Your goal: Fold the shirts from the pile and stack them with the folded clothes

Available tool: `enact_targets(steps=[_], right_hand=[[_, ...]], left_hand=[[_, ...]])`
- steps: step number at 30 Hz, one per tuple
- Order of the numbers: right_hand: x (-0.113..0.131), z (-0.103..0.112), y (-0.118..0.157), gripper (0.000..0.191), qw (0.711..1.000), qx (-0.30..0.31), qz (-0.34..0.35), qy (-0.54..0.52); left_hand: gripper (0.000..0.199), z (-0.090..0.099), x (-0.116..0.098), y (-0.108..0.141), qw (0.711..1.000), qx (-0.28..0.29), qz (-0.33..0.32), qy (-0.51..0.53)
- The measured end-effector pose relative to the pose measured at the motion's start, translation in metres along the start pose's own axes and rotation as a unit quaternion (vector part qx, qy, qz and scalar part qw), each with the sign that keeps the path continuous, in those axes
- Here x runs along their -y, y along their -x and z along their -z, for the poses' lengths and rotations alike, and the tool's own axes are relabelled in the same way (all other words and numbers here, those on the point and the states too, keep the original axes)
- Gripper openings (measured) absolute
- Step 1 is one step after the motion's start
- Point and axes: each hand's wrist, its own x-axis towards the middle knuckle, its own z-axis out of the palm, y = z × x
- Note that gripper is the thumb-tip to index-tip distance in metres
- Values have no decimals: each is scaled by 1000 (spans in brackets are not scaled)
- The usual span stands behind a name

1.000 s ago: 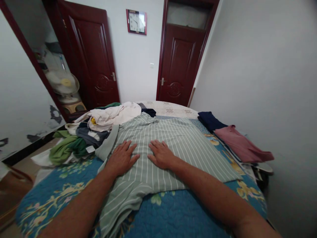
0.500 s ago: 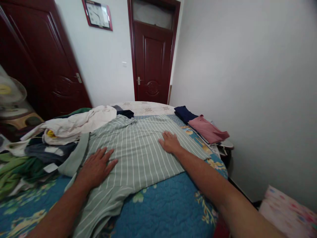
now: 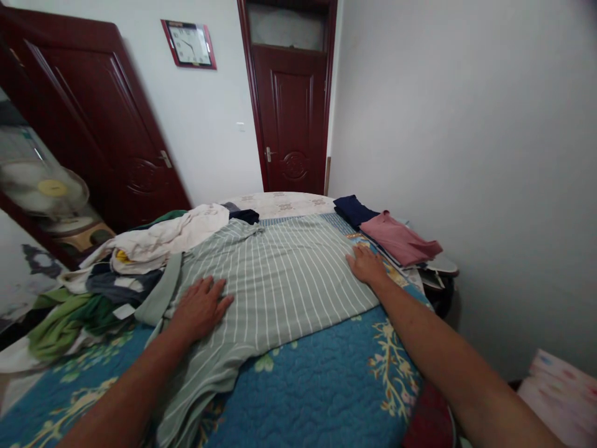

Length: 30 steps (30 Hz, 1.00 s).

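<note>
A pale green shirt with white stripes (image 3: 280, 280) lies spread over the blue floral quilt (image 3: 317, 386), its collar end to the left. My left hand (image 3: 200, 308) rests flat near the collar, fingers spread. At the shirt's right hem, my right hand (image 3: 367, 264) lies palm down with its fingers stretched out toward the far side. Neither hand grips the fabric. The near sleeve (image 3: 205, 392) hangs in loose folds below my left forearm.
Rumpled clothes, with a white garment (image 3: 172, 233) and a green one (image 3: 69, 323), are heaped at the left. Folded navy (image 3: 353, 211) and pink (image 3: 401, 239) clothes sit at the right edge. A fan (image 3: 46, 186) stands far left; a wall rises at the right.
My right hand has slid right across the shirt to its hem. My left hand stays flat near the collar. The view has turned slightly left.
</note>
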Motion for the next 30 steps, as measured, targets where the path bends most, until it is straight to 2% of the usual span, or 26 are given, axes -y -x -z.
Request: enact_targets(steps=[2,4,6,8,10,11,13,15,19,21,24,30], right_hand=[[1,0,0,64,1000,-2,2,-5],[2,1,0,64,1000,-1,5,-7],[2,2,0,64,1000,4,4,-5],[2,3,0,65,1000,11,4,-2],[1,2,0,65,1000,15,4,1],[0,1,-1,65,1000,17,6,2],[-1,-1,-2,66,1000,17,10,5],[-2,-3,-2,66,1000,15,14,8],[-4,-7,-3,66,1000,6,17,7],[-4,-8,-3,66,1000,3,19,5],[-4,-7,-2,66,1000,-2,19,4],[-2,-4,-2,66,1000,-1,19,11]], left_hand=[[62,9,-28,-10,999,-8,-38,14],[64,15,-65,-23,992,8,-114,54],[64,15,-103,-37,982,29,-163,93],[68,9,-131,-51,976,63,-173,116],[71,-1,-142,-62,978,71,-154,122],[71,-6,-140,-67,981,65,-138,120],[69,-15,-121,-75,989,42,-93,104],[66,-22,-91,-82,996,29,-37,79],[70,-27,-24,-91,997,40,46,37],[71,-28,-1,-93,996,44,76,23],[72,-29,15,-93,994,32,104,8],[64,-26,12,-77,995,-51,89,-4]])
